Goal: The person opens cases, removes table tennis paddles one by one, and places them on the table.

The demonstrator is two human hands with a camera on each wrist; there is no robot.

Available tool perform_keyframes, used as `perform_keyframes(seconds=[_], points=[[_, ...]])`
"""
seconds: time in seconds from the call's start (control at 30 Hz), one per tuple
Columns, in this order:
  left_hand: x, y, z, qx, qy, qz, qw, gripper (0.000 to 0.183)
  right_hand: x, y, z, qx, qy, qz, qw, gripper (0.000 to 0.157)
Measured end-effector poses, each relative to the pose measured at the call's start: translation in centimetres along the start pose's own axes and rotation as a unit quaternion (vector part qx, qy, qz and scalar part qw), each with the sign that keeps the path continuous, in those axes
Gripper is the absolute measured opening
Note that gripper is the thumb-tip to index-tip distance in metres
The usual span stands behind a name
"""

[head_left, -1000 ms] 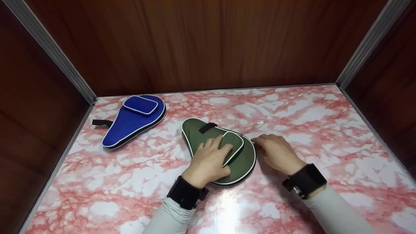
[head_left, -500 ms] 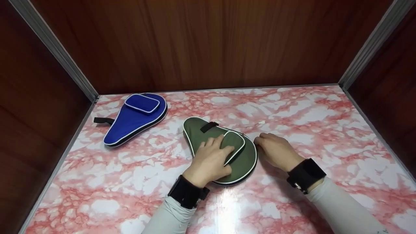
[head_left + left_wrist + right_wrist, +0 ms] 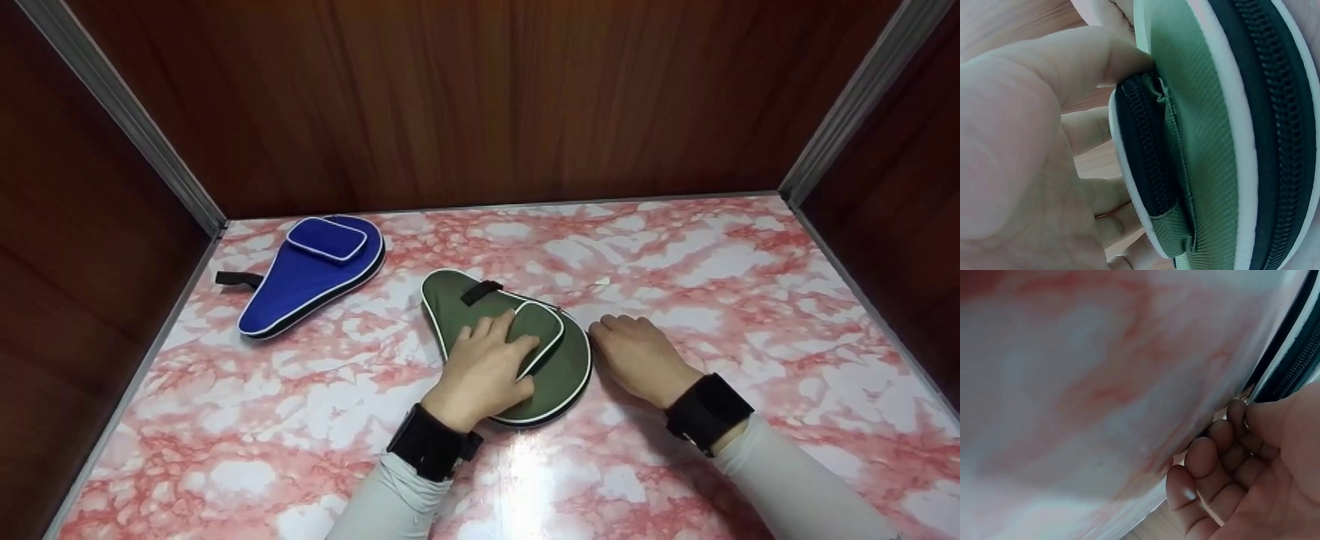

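A green table tennis bat case with white piping and a small zipped pocket lies flat on the table. My left hand rests on it, fingers spread over the pocket and thumb against the case. The left wrist view shows the pocket's black zip beside the thumb, and the longer zip around the case's rim. At the case's right edge, my right hand pinches the zipper pull between thumb and forefinger; a thin metal loop peeks out there, the remainder hidden by the fingertips.
A blue bat case with a black strap lies at the back left. The table has a red and white marbled top. Dark wooden panels enclose it at the back and both sides.
My right fingers have curled in closer, and that hand has shifted slightly right at the case's edge. The left hand and both cases stay about where they were.
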State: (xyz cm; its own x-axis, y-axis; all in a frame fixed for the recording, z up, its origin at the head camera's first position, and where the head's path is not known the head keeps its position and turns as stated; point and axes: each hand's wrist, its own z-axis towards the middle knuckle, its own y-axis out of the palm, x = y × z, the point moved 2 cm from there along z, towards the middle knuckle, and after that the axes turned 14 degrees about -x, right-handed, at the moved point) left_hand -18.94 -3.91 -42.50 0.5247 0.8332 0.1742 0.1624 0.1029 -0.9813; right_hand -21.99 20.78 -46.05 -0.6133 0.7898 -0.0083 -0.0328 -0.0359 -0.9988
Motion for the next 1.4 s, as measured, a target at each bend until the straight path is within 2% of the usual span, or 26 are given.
perform_keyframes(seconds=[0.2, 0.57, 1.13, 1.4], points=[[0.2, -0.1, 0.2, -0.008, 0.001, 0.002, 1.0000, 0.053, -0.2, 0.0, -0.9, 0.015, -0.001, -0.009, 1.000, 0.010], [0.2, -0.2, 0.1, -0.012, -0.003, -0.002, 0.9999, 0.053, -1.0, -0.1, -2.0, 0.004, -0.002, 0.000, 1.000, 0.012], [0.1, -0.2, 0.0, -0.011, -0.006, 0.000, 0.9999, 0.054, -3.4, -0.4, -3.3, 0.017, -0.015, -0.018, 1.000, 0.021], [0.0, -0.1, 0.0, -0.003, -0.002, 0.002, 1.0000, 0.053, -4.5, -0.7, -3.8, -0.001, -0.006, -0.014, 1.000, 0.014]])
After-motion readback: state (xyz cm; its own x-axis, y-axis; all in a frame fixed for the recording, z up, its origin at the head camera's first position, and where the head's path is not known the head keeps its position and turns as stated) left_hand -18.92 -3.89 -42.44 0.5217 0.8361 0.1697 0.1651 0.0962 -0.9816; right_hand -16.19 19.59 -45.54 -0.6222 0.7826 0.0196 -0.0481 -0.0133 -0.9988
